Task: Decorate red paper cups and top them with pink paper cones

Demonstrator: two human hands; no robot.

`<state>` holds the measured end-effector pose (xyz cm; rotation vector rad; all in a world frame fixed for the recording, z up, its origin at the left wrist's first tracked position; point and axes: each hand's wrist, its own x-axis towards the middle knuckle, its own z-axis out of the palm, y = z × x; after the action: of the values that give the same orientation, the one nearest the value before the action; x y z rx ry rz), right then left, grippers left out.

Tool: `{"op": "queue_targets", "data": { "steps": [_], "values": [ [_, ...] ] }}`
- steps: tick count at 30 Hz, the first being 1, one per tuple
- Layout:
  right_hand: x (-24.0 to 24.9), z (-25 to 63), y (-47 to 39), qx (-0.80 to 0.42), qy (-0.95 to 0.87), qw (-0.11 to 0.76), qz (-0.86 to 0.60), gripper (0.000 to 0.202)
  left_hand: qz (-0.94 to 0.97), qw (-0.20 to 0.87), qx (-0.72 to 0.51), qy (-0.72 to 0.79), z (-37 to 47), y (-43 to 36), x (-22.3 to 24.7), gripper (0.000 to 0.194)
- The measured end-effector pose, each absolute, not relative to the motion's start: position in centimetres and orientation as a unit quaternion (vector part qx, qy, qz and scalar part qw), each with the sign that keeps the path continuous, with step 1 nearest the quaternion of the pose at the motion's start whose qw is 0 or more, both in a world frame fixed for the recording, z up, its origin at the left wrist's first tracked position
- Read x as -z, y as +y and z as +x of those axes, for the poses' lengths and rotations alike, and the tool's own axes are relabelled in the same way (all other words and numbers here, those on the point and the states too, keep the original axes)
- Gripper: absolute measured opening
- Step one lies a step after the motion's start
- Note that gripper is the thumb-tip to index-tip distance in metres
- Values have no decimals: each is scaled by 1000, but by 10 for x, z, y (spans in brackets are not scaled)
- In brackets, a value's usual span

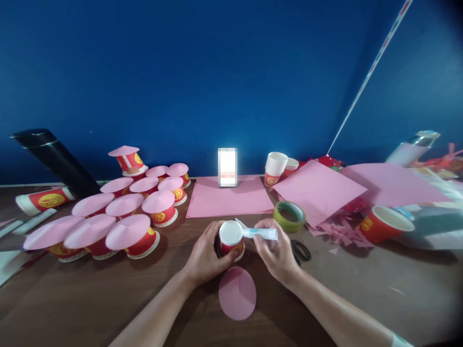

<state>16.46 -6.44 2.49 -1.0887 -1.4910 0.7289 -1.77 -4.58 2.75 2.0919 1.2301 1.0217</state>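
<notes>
My left hand [207, 258] is wrapped around a red paper cup [230, 233], which stands upside down with its white base facing up. In my right hand [278, 255] is a white glue stick [265, 234], held level with its tip at the right edge of the cup's base. Whether the tip touches the cup I cannot make out. A pink paper cone [238, 294] lies on the table just in front of the cup. Black-handled scissors [301, 251] rest beside my right hand, partly hidden by it.
Several red cups with pink cone roofs [128, 232] stand at the left. Pink paper sheets [231, 197] lie ahead under a blurred bright rectangle [227, 167]. Right are a tape roll [289, 217], stacked cups [275, 168], paper scraps [343, 233] and a tipped cup [385, 225].
</notes>
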Motion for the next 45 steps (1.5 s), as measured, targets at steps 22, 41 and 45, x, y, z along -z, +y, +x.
{"op": "queue_targets", "data": {
  "steps": [22,41,45],
  "values": [
    [-36,173,-63,-155,-738,507,-417,14,767,255,-378,453,-17,-46,-29,38],
    [-29,173,-58,-248,-666,541,-449,17,772,247,-367,457,-17,-46,-29,39],
    [-24,175,-51,-276,-617,552,-488,15,764,246,-371,467,-19,-47,-26,55]
  ]
}}
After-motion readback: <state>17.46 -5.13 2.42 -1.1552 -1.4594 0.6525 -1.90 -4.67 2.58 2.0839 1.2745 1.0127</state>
